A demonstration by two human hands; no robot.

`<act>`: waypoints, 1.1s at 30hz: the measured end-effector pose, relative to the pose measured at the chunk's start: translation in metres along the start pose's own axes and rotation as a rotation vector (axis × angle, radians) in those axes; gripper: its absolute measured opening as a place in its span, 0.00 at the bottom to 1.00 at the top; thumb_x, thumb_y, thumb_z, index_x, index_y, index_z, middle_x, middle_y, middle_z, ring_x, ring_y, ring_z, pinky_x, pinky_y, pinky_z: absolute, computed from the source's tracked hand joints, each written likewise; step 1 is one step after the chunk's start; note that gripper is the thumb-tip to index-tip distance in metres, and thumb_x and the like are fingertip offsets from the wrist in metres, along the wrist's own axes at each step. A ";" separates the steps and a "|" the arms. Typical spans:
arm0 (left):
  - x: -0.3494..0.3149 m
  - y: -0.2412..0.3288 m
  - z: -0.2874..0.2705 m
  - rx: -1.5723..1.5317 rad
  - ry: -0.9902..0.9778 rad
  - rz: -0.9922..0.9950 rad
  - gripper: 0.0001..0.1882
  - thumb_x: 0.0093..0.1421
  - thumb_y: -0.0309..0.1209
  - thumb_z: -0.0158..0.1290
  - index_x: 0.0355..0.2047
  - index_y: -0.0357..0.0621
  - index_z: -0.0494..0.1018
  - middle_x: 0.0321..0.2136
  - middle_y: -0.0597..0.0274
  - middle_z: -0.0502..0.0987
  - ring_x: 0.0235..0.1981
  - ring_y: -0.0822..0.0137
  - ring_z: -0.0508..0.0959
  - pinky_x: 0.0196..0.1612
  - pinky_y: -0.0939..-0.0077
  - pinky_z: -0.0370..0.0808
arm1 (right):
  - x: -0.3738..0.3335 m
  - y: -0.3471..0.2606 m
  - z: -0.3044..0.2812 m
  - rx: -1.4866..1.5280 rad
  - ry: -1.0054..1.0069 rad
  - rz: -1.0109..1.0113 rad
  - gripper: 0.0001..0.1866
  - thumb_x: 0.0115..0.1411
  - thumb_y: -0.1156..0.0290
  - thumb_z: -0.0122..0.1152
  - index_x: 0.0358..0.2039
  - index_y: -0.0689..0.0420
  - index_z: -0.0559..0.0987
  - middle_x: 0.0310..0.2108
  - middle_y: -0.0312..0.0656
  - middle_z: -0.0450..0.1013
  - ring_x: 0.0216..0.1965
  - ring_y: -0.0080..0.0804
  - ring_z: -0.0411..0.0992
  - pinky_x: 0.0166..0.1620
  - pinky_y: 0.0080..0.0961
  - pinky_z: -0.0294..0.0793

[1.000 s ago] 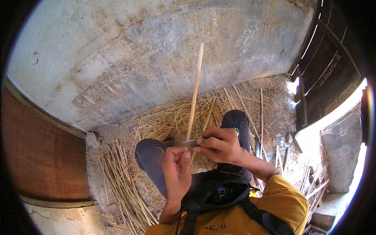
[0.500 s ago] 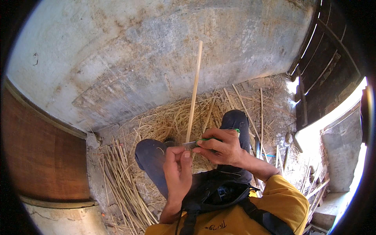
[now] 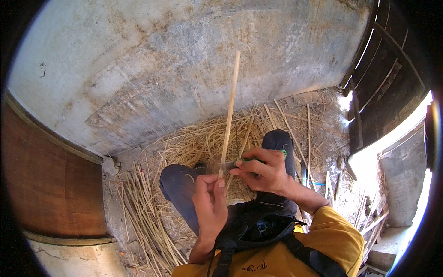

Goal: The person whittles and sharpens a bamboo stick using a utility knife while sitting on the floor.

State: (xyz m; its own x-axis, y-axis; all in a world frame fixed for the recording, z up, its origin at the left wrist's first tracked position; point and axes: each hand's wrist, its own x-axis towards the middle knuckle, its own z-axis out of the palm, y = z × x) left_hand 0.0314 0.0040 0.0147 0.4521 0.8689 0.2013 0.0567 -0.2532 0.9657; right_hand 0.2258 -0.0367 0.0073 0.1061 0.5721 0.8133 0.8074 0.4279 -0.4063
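A long, pale bamboo strip (image 3: 230, 104) stands up in front of me, its top end before the wall. My left hand (image 3: 211, 201) pinches its lower end between thumb and fingers. Closed around a green-handled knife, my right hand (image 3: 265, 171) is just to the right of the strip. The knife's short blade (image 3: 226, 166) lies across the strip just above my left fingertips; its edge is blurred. Most of the handle is hidden in my right fist, with a green end (image 3: 284, 152) showing past the knuckles.
Curly shavings (image 3: 194, 131) cover the floor around my knees. A bundle of thin strips (image 3: 150, 217) lies at the left, and more loose sticks (image 3: 308, 124) lie at the right. A stained wall (image 3: 175, 64) rises ahead. An open black bag (image 3: 258, 228) hangs at my waist.
The knife blade has shifted slightly up along the strip, away from my left fingertips. The strip's top has dropped a little and moved slightly right. My left hand has barely moved.
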 end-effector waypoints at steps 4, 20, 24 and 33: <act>-0.005 0.004 0.001 0.026 -0.010 -0.022 0.10 0.75 0.34 0.51 0.44 0.38 0.70 0.24 0.70 0.72 0.23 0.83 0.66 0.24 0.83 0.60 | 0.007 0.013 -0.003 -0.013 0.081 0.058 0.13 0.49 0.70 0.82 0.31 0.53 0.82 0.29 0.38 0.78 0.22 0.33 0.78 0.21 0.28 0.74; -0.003 -0.001 0.001 0.064 0.007 0.043 0.06 0.75 0.29 0.50 0.42 0.39 0.68 0.22 0.71 0.71 0.22 0.84 0.65 0.24 0.84 0.60 | 0.003 0.003 0.001 0.044 -0.027 -0.016 0.12 0.52 0.66 0.81 0.32 0.51 0.83 0.30 0.36 0.78 0.21 0.32 0.77 0.20 0.29 0.72; -0.005 -0.001 0.002 0.049 -0.002 0.038 0.06 0.74 0.29 0.51 0.42 0.39 0.68 0.22 0.71 0.70 0.22 0.83 0.64 0.24 0.83 0.60 | 0.006 0.007 -0.004 0.000 0.006 -0.005 0.13 0.51 0.68 0.81 0.32 0.52 0.83 0.29 0.37 0.78 0.20 0.32 0.76 0.20 0.29 0.71; -0.013 -0.002 -0.003 0.051 -0.014 0.030 0.06 0.73 0.27 0.52 0.42 0.37 0.69 0.22 0.66 0.73 0.24 0.81 0.68 0.27 0.82 0.64 | 0.015 0.015 -0.006 0.016 0.054 0.019 0.12 0.51 0.71 0.81 0.30 0.54 0.82 0.29 0.38 0.78 0.21 0.33 0.77 0.21 0.28 0.72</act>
State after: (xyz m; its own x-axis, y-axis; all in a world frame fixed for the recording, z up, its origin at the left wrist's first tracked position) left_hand 0.0232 -0.0053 0.0110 0.4670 0.8545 0.2274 0.0879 -0.3008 0.9496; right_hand 0.2428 -0.0263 0.0158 0.1527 0.5416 0.8267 0.7958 0.4286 -0.4278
